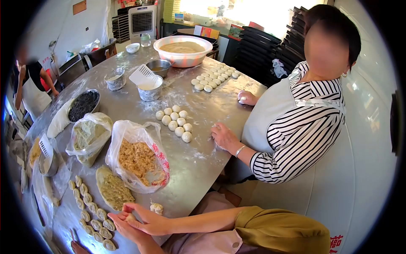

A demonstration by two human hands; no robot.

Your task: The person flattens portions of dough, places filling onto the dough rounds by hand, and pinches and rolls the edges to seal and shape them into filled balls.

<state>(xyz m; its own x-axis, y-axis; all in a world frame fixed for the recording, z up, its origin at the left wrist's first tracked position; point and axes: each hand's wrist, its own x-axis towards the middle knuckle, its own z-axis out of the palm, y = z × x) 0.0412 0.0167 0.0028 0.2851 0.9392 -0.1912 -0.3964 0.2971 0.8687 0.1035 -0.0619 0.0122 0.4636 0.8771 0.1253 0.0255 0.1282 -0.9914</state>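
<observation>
My right hand (151, 221) and my left hand (129, 231) are together at the table's near edge, fingers curled around a small pale piece of dough (130, 217). Part of the dough is hidden between my palms. Just beyond my fingers lies a mound of greenish-yellow filling (112, 189). A small crumbly lump (156, 208) sits beside my right hand. To the left, shaped pastries (93, 207) with pressed oval tops lie in rows. An open plastic bag (163, 169) of orange-brown filling stands behind the mound.
Across the corner, a co-worker in a striped shirt (302, 122) rests both hands on the metal table (203, 169). Round dough balls (173, 120), a large basin (182, 60), metal pots and a bowl of dark filling (83, 106) stand farther back. Another person's fingers (78, 248) show at the bottom left.
</observation>
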